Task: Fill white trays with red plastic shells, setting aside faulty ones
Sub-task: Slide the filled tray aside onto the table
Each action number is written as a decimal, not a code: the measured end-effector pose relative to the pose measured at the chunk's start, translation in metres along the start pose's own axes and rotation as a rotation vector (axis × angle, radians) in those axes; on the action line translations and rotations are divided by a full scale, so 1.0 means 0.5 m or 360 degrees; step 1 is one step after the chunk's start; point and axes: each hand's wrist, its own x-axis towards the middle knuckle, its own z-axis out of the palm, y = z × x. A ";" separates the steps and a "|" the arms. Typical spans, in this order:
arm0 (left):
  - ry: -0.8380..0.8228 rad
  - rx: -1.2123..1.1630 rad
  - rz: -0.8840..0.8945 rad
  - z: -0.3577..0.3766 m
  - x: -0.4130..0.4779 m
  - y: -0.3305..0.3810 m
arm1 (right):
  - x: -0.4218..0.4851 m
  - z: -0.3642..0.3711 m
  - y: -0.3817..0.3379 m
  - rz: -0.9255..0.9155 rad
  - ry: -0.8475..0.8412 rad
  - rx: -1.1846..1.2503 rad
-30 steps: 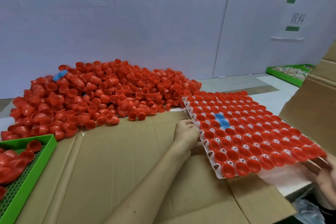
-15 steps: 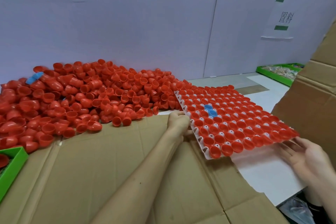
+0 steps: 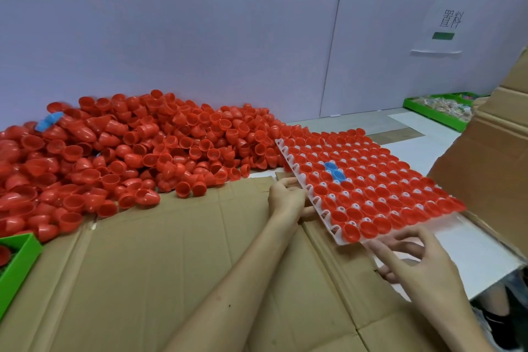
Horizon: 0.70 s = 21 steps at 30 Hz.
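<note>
A white tray (image 3: 309,196) filled with red shells is lifted and tilted above the cardboard at right of centre. Two blue shells (image 3: 335,171) sit among its red ones. My left hand (image 3: 287,199) grips the tray's left edge. Under the tray's near right corner, my right hand (image 3: 411,258) has its fingers spread beneath the edge. A big heap of loose red shells (image 3: 137,151) covers the table at the left, with one blue shell (image 3: 48,120) on top at the far left.
Flattened cardboard (image 3: 160,266) covers the table in front. A green basket (image 3: 17,263) with red shells sits at the left edge. Another green tray (image 3: 434,113) stands at the back right. A tall cardboard box (image 3: 491,157) stands at the right. White wall behind.
The tray has been swung further left and a little up. My right hand has slid from the tray's far right edge to under its near corner. The camera has turned right.
</note>
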 end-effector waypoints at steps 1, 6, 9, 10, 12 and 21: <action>-0.0020 0.0000 0.0011 -0.002 -0.006 -0.004 | 0.005 0.001 -0.007 0.0016 -0.0007 -0.0011; -0.0099 0.0132 0.0046 -0.021 -0.059 -0.010 | 0.011 0.015 -0.017 -0.0268 -0.0027 -0.0511; -0.0086 0.0248 0.0098 -0.043 -0.109 -0.018 | 0.006 0.030 -0.021 -0.0444 0.0036 -0.0676; -0.0092 0.0280 0.0129 -0.053 -0.126 -0.025 | 0.006 0.034 -0.022 -0.0472 0.0056 -0.0713; -0.0120 0.0322 0.0198 -0.076 -0.160 -0.041 | 0.006 0.041 -0.022 -0.0493 0.0107 -0.0754; -0.0224 0.0461 0.0503 -0.131 -0.225 -0.089 | 0.001 0.040 -0.002 0.0070 0.0239 0.0110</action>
